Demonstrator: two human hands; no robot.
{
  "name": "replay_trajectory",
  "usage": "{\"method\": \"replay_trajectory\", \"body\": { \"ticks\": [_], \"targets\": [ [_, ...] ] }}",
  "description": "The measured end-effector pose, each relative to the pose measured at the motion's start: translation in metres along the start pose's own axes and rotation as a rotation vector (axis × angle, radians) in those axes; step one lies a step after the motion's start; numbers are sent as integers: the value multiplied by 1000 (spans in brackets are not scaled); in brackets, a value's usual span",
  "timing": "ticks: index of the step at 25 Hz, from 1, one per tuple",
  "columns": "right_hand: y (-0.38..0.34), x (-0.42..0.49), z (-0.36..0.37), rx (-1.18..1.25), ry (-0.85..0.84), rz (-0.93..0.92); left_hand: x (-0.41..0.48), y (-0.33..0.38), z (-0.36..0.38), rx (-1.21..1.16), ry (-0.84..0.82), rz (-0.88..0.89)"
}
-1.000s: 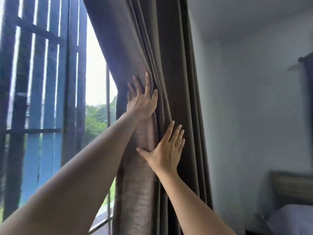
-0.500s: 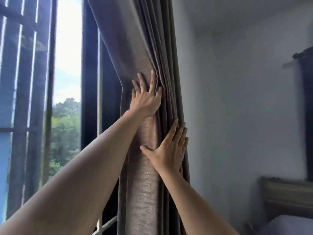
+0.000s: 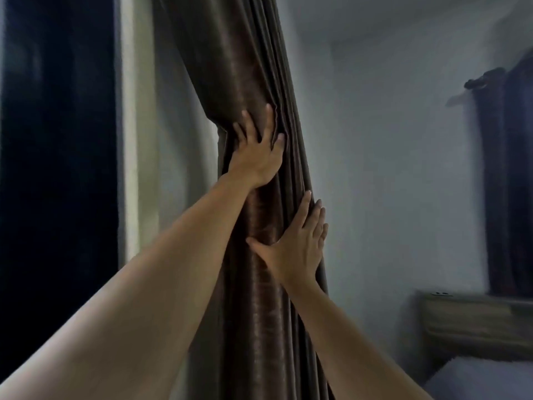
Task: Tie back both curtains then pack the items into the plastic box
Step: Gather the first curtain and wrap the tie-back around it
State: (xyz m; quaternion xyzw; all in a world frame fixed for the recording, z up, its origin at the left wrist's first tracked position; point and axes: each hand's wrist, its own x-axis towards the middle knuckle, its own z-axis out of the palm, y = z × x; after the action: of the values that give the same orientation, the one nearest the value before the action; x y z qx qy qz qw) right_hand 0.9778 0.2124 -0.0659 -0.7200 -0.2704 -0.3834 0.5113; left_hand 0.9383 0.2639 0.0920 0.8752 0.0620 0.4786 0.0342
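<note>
Head view: one brown curtain (image 3: 245,53), gathered into a tight column of vertical folds, hanging from the top edge down to the bottom edge at frame centre, leaning slightly to the right as it falls. Left hand (image 3: 256,157): upper position on the gathered cloth, arm reaching up from the lower left corner; palm laid flat against the folds, fingers (image 3: 269,119) spread apart and roughly straight, their tips pressing into the pleats, nothing pinched or enclosed. Right hand (image 3: 297,249): lower position, just below and to the right of the left hand, the two apart; palm flat on the right side of the bundle, fingers straight and close together pointing up, thumb (image 3: 256,245) stretched leftward across the front of the cloth. No tie-back is visible on the curtain. Surroundings: a pale vertical strip (image 3: 135,140) just left of the curtain, with a dark, blurred area (image 3: 57,168) beyond it at far left; a plain grey wall (image 3: 375,140) to the right of the curtain; a second curtain (image 3: 507,168), dark, hanging at the far right edge well apart from the first; a wooden headboard (image 3: 473,321) beneath it; light bedding (image 3: 484,376) in the lower right corner. Whole frame dim and softly blurred.
</note>
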Motion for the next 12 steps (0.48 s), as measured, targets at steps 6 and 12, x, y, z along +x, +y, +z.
{"method": "replay_trajectory", "body": {
  "ticks": [6,12],
  "targets": [
    [48,52,27,79,-17,-52,44,-1,51,9,73,-27],
    [68,60,21,313,-235,-227,28,-12,55,137,248,-79]
  ]
}}
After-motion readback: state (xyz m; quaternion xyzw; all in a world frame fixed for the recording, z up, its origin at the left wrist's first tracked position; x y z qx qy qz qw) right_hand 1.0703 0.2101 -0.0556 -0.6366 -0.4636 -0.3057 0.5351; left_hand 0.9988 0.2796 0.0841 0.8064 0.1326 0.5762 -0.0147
